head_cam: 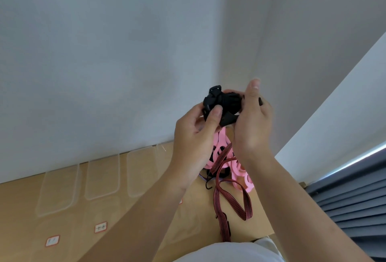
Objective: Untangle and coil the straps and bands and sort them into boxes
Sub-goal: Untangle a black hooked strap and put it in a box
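Two hands hold one black strap (229, 100) in the air, straight above the pink bands (219, 153) that lie tangled on the desk (20, 220). The strap is already gathered into a small coil, with its plastic buckle (211, 96) at the end away from the right hand.

It looks like soft, light webbing, limp enough to spring loose if let go. The buckle is probably its only stiff part, so that and the wound bundle seem the sensible places to pinch.

The left hand (194, 130) comes up from below. Its grip is narrow, with the thumb pressed on the buckle end and the fingers curled behind. The right hand (252, 121) stands upright with its back to the camera. Its fingers wrap the far side of the coil and its thumb points up. Both forearms rise steeply over the pink bands.

A red-and-black striped strap (231, 201) trails from the pink bands toward the person, and the two are tangled together. Left of the pink bands, clear boxes (103, 178) stand in a row by the wall, and none visibly holds a strap.
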Available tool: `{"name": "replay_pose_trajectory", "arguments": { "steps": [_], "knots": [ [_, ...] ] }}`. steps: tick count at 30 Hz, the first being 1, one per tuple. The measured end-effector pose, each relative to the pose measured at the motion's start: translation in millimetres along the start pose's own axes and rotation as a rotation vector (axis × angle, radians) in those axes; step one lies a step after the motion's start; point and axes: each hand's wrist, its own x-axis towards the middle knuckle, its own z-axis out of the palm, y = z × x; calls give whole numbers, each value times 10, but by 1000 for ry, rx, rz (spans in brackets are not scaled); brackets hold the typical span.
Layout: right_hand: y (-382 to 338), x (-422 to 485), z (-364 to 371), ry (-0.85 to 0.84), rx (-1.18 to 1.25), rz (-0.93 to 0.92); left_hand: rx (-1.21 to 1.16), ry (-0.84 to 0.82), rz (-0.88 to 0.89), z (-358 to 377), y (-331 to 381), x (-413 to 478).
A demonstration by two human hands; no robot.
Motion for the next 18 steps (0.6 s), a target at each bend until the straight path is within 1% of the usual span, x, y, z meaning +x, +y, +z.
{"name": "replay_pose_trajectory", "arguments": {
  "steps": [4, 8, 10, 13, 16, 18],
  "knots": [
    [-25, -59, 37, -35, -23, -9, -113, 34, 18, 60, 53, 26],
    [2, -95, 74, -51, -44, -68, -306, -14, -12, 41, 172, 65],
    [4, -99, 96, -49, -53, -69, -382, -46, -14, 3, 220, 93],
    [-33, -100, 116, -85, -67, -48, -431, -92, -29, -48, 280, 118],
    [-112, -100, 117, -109, -119, -110, -450, -95, -57, -61, 316, 109],
    [-161, -111, 129, -82, -109, -154, -427, -65, -76, -32, 304, 104]
  ]
}}
